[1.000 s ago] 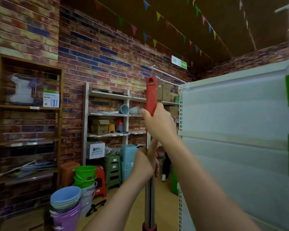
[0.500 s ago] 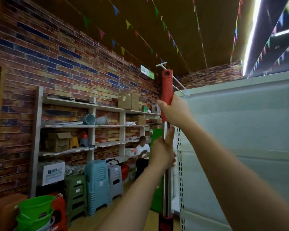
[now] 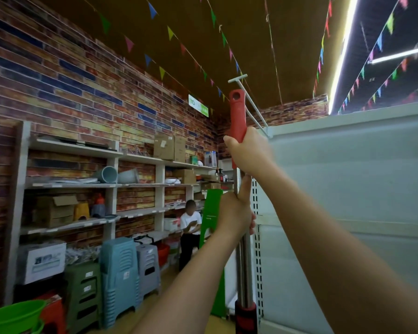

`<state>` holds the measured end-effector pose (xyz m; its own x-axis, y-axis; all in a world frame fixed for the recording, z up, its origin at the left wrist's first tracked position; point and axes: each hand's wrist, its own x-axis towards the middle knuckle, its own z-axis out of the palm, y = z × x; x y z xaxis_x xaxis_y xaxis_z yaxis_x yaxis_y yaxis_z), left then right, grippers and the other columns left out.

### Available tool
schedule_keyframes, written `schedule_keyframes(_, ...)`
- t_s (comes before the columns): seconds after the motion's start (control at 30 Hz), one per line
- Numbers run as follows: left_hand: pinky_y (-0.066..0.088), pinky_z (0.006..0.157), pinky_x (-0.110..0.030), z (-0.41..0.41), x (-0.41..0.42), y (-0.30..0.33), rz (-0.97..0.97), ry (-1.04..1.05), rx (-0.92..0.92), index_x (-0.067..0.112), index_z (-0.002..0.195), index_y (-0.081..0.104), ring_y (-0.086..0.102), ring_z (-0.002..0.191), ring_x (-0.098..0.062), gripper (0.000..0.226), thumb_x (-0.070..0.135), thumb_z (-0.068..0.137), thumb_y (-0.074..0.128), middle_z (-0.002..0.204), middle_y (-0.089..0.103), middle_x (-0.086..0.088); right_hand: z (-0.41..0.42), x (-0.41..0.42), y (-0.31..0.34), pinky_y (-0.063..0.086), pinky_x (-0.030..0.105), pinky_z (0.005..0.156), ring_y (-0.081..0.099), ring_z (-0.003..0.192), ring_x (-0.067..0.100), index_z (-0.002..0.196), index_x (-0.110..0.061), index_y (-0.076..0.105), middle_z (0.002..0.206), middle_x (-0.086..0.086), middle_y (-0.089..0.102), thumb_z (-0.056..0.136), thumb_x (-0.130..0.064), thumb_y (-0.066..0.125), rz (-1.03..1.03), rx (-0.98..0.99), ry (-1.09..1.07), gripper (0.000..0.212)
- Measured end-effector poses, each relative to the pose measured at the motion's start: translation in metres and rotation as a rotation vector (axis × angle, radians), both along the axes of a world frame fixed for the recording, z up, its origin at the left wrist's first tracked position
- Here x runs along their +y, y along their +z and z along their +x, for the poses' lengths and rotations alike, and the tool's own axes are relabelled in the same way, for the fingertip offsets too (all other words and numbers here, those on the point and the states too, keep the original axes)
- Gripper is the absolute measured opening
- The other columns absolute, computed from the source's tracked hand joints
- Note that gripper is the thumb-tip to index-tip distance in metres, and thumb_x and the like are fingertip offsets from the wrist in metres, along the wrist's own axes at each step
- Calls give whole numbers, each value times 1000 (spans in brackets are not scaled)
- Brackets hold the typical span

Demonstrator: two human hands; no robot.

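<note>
Red-handled pole (image 3: 243, 266) stands upright at centre frame. Its steel shaft runs from the bottom edge up to a red grip (image 3: 237, 116), whose hanging hole (image 3: 237, 95) sits just below the free end of a white display hook (image 3: 257, 112). The hook juts from the top of the white shelving unit (image 3: 348, 177) that fills the right half. Whether grip and hook touch cannot be told.

Your right hand (image 3: 249, 155) is wrapped round the base of the grip. Your left hand (image 3: 234, 213), lower down, is curled round the bare shaft with the thumb laid up along it.

You appear to be at the hang-up step: the pole is raised to hook height, but the hole is not yet on the hook. The next move likely calls for a small further lift and a nudge to line the hole with the hook's free end, with both hands steadying the pole against swing.

Stacked plastic stools (image 3: 118, 273) and a seated person (image 3: 191, 227) line the brick wall at left.
</note>
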<state>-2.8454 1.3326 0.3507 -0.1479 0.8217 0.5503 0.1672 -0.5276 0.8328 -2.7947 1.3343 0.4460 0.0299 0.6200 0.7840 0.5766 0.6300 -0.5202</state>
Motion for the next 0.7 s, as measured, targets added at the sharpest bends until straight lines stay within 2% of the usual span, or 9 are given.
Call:
schedule_keyframes(0.13,42,37,-24,5,5,-3,-2,-60,-7,5,75,44,42,32,-14,58,62,87,38,50,46,-10,6,1,0,48,34,67,56,79,21,120,-11,44,101,6,54,91,-44,49,0,-12,-28,45)
schedule_keyframes(0.3,43,40,-25,10,17,-6,-9,-118,11,6,68,43,43,34,-15,62,65,86,37,50,46,-9,11,13,-1,49,32,63,55,66,14,118,-11,46,96,6,58,90,-45,50,-21,-33,-66,45)
schedule_keyframes(0.53,42,38,-23,22,45,-9,-92,-147,31,10,64,39,44,37,-17,62,68,85,34,51,47,-7,22,36,-2,58,42,76,65,80,26,119,-5,49,96,11,62,89,-42,53,-132,-42,-85,48)
schedule_keyframes(0.7,46,43,-27,32,71,-9,-117,-177,35,9,74,44,46,43,-18,60,67,86,32,55,48,-7,32,59,-3,57,45,78,66,82,27,119,-8,47,92,9,59,90,-40,52,-172,-22,-88,44)
